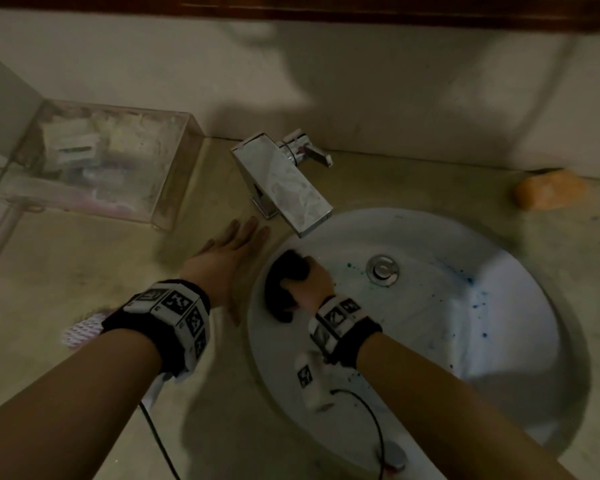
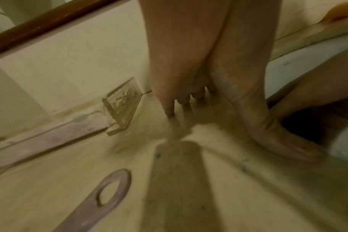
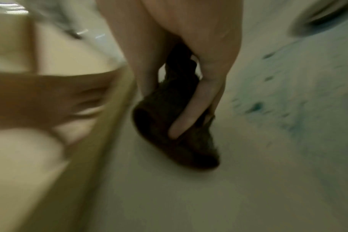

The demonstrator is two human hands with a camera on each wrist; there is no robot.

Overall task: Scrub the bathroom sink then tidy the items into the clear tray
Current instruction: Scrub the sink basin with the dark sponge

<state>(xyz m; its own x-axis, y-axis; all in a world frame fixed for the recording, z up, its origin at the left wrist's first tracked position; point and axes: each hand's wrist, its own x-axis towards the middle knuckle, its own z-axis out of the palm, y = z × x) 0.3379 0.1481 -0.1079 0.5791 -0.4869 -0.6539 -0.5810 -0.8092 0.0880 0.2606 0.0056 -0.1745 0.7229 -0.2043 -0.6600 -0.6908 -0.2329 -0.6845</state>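
A round white sink [image 1: 499,341] with blue-green specks sits in the beige counter. My right hand [image 1: 309,282] grips a dark scrubbing pad [image 1: 284,271] and presses it on the sink's left inner wall; the right wrist view shows the fingers [image 3: 191,116] curled round the pad [image 3: 159,117]. My left hand [image 1: 232,251] lies flat on the counter beside the sink rim, fingers straight, holding nothing. The clear tray [image 1: 90,161] stands at the back left with several items inside, and its corner [image 2: 121,103] shows in the left wrist view.
A chrome faucet [image 1: 284,181] juts over the sink's back rim. An orange soap bar [image 1: 548,190] lies at the back right. A pink-white item [image 1: 84,329] rests under my left wrist, and a flat mauve handle with a hole [image 2: 107,193] lies on the counter.
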